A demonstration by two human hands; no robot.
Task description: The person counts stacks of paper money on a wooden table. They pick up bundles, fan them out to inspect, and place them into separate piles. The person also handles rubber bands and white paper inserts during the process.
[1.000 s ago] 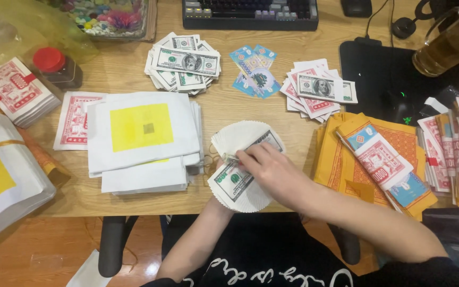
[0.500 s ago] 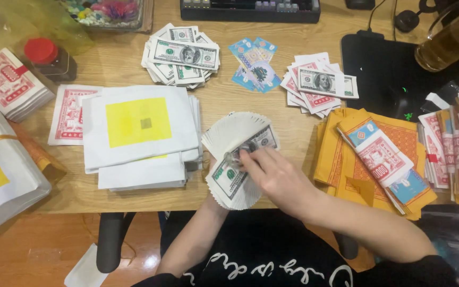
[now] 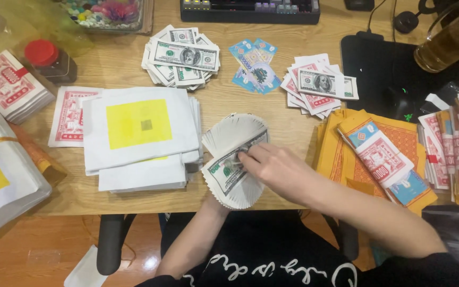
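Wooden desk (image 3: 272, 125): right hand (image 3: 280, 170) fingers flat on fanned banknotes (image 3: 235, 159); left hand hidden beneath.

The fanned banknotes (image 3: 235, 159) were grey-green on white, with a dark portrait oval. The white sheets (image 3: 139, 130) beside them bore a bright yellow square with a small grey centre. Red-and-white patterned papers (image 3: 6, 85) lay on the pale wood-grain desk (image 3: 251, 106) — as did blue printed notes (image 3: 253, 66). The orange sheets (image 3: 399, 143) carried a red, white and blue bundle (image 3: 381, 157). The jar (image 3: 49, 61) had a red lid.
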